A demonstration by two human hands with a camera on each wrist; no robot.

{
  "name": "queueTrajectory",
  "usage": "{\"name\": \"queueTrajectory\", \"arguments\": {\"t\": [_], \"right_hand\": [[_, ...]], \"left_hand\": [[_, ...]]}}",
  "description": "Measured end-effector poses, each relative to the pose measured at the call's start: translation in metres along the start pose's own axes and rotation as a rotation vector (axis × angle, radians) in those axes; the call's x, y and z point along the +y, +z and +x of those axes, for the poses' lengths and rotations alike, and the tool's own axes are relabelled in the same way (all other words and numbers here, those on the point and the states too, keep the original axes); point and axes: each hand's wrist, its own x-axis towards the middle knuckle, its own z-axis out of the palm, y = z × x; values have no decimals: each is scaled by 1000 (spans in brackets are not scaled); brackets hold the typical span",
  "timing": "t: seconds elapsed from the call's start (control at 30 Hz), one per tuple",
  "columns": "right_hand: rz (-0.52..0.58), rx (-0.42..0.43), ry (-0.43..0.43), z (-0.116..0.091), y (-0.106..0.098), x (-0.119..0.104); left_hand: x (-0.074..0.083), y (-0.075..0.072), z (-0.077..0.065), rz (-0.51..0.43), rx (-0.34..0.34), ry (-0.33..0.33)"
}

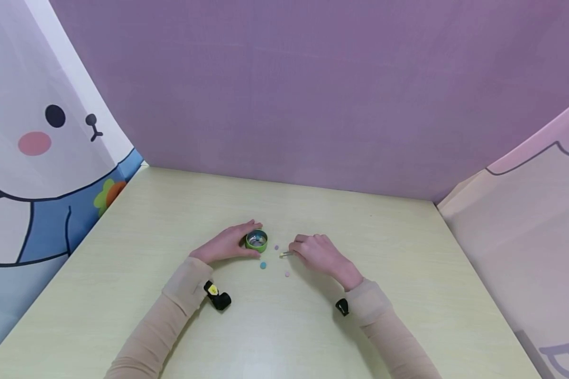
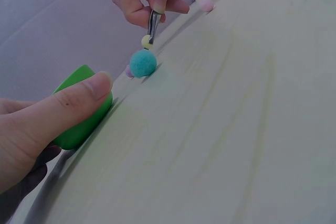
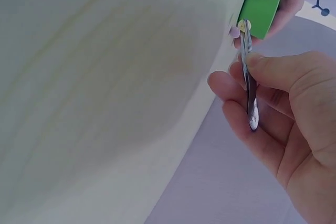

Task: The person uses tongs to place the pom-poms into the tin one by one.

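My left hand [image 1: 227, 244] holds a small round green tin [image 2: 79, 129] on the table, with the thumb on one side and the fingers round the other. From above, the tin is uncovered, and small bluish bits lie inside it. Metal tweezers [image 3: 251, 95] are pinched between the thumb and fingers of my right hand [image 1: 320, 255]. A small yellow pom-pom [image 2: 147, 41] sits at their tips, to the right of the tin. Nearby on the table lie a larger turquoise pom-pom [image 2: 143, 63], a pink one [image 1: 286, 273] and a purple one [image 1: 276, 247].
The pale wooden table [image 1: 265, 331] runs back to a purple cloth wall [image 1: 303, 95]. A printed cartoon curtain [image 1: 33, 173] hangs along the left side and a pale pink one [image 1: 521, 226] along the right. A black camera [image 1: 218, 297] is strapped at the left wrist.
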Motion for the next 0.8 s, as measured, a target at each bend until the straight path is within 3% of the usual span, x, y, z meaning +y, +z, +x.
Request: {"name": "queueTrajectory", "arguments": {"t": [0.47, 0.8], "right_hand": [[5, 52, -10, 6, -7, -1], [8, 43, -4, 12, -10, -2]], "left_hand": [[1, -1, 0, 5, 6, 11], [0, -1, 0, -6, 2, 10]]}}
